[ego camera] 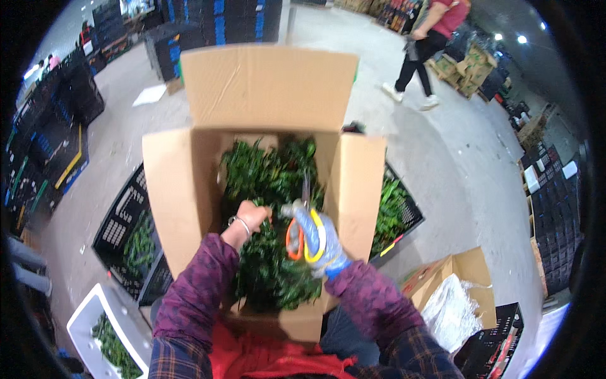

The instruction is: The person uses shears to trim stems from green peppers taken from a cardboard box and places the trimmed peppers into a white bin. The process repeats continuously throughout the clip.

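Note:
A large open cardboard box (270, 87) stands before me, holding leafy green vegetables (279, 270). My left hand (253, 217), bare with a bangle at the wrist, is closed on some of the greens near the middle of the box. On the right, my gloved right hand (315, 239) holds scissors (307, 189) with one orange and one yellow handle loop, their blades pointing away from me over the greens. Whether the blades are apart is blurred.
Black crates with greens flank the box at left (116, 227) and right (407, 213). A white foam box (80, 312) sits lower left. At lower right is a cardboard box (483, 284) with clear plastic. A person (421, 52) walks at the upper right; black crate stacks (227, 23) stand behind.

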Demonstrator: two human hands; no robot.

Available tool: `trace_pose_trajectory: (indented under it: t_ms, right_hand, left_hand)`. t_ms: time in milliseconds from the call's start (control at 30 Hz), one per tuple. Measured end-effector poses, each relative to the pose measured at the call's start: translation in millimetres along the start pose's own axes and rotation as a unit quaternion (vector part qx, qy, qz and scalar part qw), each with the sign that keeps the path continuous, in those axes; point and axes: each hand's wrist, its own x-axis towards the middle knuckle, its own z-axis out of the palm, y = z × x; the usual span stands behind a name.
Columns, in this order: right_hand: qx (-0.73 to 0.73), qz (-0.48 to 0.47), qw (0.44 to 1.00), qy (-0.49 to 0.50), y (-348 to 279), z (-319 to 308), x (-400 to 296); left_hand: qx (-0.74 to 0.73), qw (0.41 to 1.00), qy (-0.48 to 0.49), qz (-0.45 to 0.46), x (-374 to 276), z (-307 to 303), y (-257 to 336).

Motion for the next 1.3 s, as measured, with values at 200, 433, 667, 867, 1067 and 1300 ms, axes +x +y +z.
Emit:
trace_pose_trajectory:
  t_ms: [200, 433, 667, 867, 1067, 1300]
  right_hand:
    - [0.075, 0.017, 0.997, 0.013, -6, -21, 3]
    - [0.190, 0.032, 0.980, -0.039, 0, -27, 6]
    - [0.187, 0.024, 0.980, -0.060, 0, -22, 8]
    - [0.086, -0.017, 0.996, 0.014, -6, -34, 0]
    - [0.044, -0.059, 0.997, -0.037, -3, -23, 7]
    - [0.094, -0.030, 0.995, -0.015, -19, -29, -3]
  left_hand:
    - [0.323, 0.945, 0.055, -0.007, 60, 60, 52]
    - [0.434, 0.890, 0.028, 0.134, 100, 73, 23]
    - [0.392, 0.873, 0.016, 0.291, 163, 51, -24]
    - [0.345, 0.818, -0.116, 0.446, 118, 72, 8]
    - [0.066, 0.997, -0.050, 0.010, 154, 52, -28]
    - [-0.112, 0.983, -0.040, 0.139, -30, -18, 46]
